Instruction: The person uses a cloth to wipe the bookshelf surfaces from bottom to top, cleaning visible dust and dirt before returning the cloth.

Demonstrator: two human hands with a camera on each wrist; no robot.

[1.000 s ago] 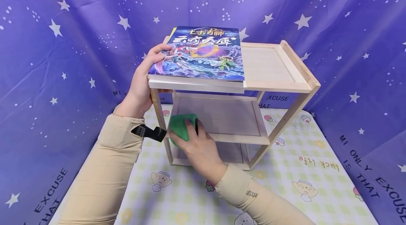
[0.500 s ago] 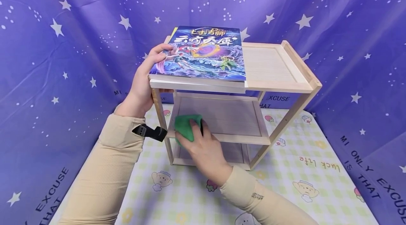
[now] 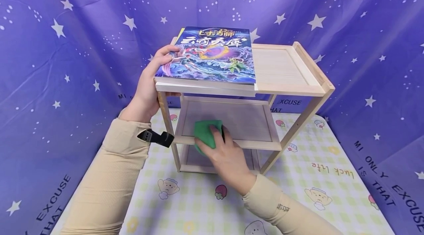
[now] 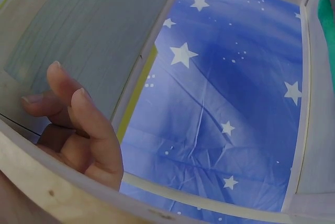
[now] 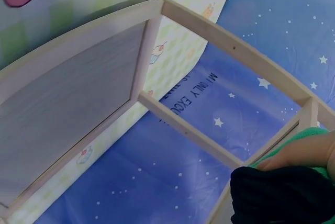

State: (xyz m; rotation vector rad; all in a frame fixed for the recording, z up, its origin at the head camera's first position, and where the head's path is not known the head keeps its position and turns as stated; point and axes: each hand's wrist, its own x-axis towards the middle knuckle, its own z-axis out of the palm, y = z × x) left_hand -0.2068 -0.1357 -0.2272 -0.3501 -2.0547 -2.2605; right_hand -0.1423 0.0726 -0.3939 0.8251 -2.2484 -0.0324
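A three-tier wooden shelf (image 3: 285,66) stands on the table, with a blue illustrated book (image 3: 212,62) lying on the left of its top board. My left hand (image 3: 144,84) grips the top left end, thumb over the book's edge. Bent fingers (image 4: 97,130) of that hand show under the top board in the left wrist view. On the middle tier (image 3: 248,121), my right hand (image 3: 230,157) holds a green cloth (image 3: 207,132) near its front edge, left of centre. The right wrist view also shows dark fabric (image 5: 280,195) bunched against the thumb and cloth.
Below is the bottom tier (image 3: 198,159), close to the table. A checked tablecloth (image 3: 318,168) with cartoon prints covers the table. Purple curtains (image 3: 99,18) with white stars enclose the back and sides. A black strap (image 3: 155,137) sits at the left wrist.
My right hand has slid the green cloth rightward along the middle tier, away from the left post. The left hand, book and shelf keep their places.
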